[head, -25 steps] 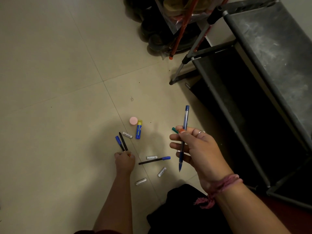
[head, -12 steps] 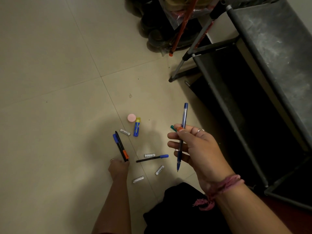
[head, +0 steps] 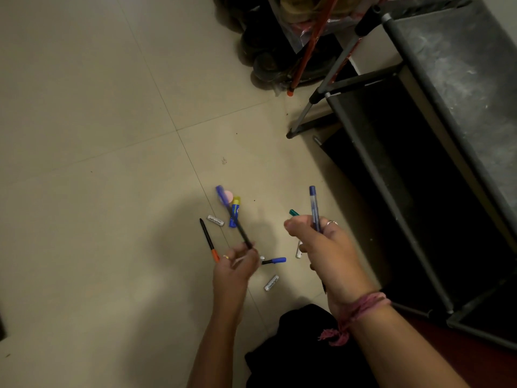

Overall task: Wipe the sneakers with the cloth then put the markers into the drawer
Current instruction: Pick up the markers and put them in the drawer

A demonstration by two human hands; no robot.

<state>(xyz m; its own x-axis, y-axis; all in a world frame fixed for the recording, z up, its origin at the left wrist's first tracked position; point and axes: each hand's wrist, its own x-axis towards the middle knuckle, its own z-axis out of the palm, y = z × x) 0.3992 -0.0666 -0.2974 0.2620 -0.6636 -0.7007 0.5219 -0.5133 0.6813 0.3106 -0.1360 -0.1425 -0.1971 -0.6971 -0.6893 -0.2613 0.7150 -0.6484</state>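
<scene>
Head-worn view, down onto floor (head: 84,247)

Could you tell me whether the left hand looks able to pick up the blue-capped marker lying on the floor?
Probably not: the blue-capped marker lies beside the left hand, but it already holds two markers.

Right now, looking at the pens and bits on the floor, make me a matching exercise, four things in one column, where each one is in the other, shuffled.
Things
1. blue-capped pen
2. blue pen
3. orange-tipped pen
4. glue stick

Places
A. lying on the floor just left of the left hand
B. gripped upright in the right hand
C. lying on the floor beside the pink disc
D. pinched in the left hand, lifted off the floor

Pairs: 1-D, 2-B, 3-A, 4-C
</scene>
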